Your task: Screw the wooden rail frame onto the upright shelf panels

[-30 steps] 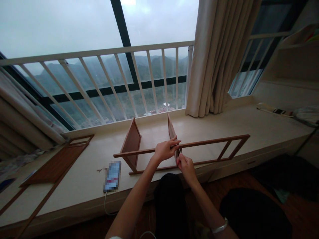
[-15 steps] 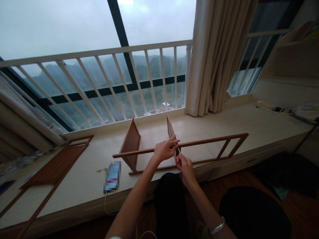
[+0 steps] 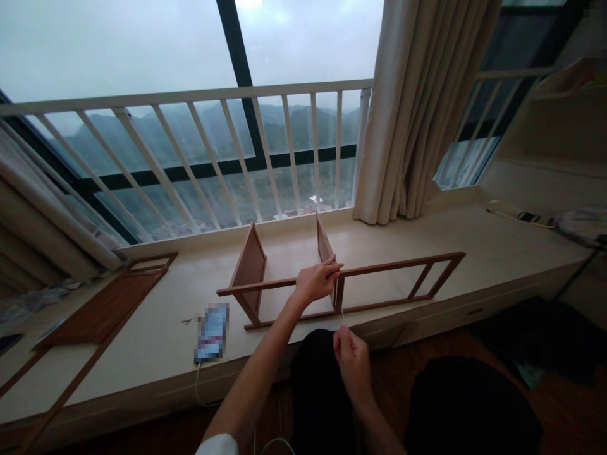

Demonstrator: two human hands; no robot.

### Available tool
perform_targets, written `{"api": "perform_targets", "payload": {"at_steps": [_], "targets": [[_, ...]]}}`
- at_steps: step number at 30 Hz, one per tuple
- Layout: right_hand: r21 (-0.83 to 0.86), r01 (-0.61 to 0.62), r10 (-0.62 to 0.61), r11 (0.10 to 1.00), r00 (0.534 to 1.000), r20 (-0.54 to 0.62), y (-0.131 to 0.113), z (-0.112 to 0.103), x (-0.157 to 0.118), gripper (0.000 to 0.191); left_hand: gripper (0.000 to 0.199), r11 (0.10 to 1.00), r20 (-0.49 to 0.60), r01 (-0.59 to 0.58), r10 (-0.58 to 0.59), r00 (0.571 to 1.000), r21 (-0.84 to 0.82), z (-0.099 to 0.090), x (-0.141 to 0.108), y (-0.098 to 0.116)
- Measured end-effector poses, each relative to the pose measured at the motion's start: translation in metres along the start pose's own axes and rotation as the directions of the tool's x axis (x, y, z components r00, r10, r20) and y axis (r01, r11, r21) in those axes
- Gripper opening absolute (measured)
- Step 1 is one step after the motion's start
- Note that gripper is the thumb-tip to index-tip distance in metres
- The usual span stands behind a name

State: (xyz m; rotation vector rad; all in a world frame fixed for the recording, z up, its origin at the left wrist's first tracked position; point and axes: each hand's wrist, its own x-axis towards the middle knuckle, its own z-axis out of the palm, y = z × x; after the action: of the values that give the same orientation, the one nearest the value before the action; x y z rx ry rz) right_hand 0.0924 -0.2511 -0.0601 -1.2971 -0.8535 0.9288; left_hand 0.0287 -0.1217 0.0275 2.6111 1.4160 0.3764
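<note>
A brown wooden frame point(image 3: 398, 266) with two upright panels lies on the pale ledge. My left hand point(image 3: 317, 282) is closed round its upper rail, beside the middle panel point(image 3: 324, 240). Below and a little to the right, my right hand point(image 3: 351, 357) pinches a thin pale rod point(image 3: 343, 315), whose upper end is near the frame's lower rail. The other upright panel point(image 3: 249, 265) stands at the frame's left part.
A phone point(image 3: 212, 333) with a white cable and some small bits lie left of the frame. Another wooden piece point(image 3: 102, 309) rests farther left. Behind are a white railing point(image 3: 190, 99) and a curtain point(image 3: 417, 114). A strap point(image 3: 519, 215) lies at the right.
My right hand has moved down, away from the upper rail, with the thin rod. My left hand remains on the frame. The view has shifted slightly.
</note>
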Motion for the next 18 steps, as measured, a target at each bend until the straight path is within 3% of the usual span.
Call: {"api": "perform_targets", "payload": {"at_steps": [4, 11, 18], "targets": [[-0.069, -0.052, 0.051, 0.996, 0.999, -0.011, 0.023, -0.019, -0.013, 0.040, 0.036, 0.999, -0.022, -0.050, 0.050, 0.999, 0.005, 0.001, -0.001, 0.000], [-0.286, 0.132, -0.081, 0.949, 0.980, 0.183, 0.050, -0.055, 0.007, 0.037, 0.040, 1.000, 0.011, 0.024, -0.024, 1.000, 0.017, -0.005, -0.006, 0.009], [-0.341, 0.109, -0.024, 0.934, 0.969, 0.244, 0.096, -0.085, 0.011, 0.036, 0.038, 1.000, -0.020, -0.006, 0.006, 1.000, 0.026, 0.001, -0.003, 0.006]]}}
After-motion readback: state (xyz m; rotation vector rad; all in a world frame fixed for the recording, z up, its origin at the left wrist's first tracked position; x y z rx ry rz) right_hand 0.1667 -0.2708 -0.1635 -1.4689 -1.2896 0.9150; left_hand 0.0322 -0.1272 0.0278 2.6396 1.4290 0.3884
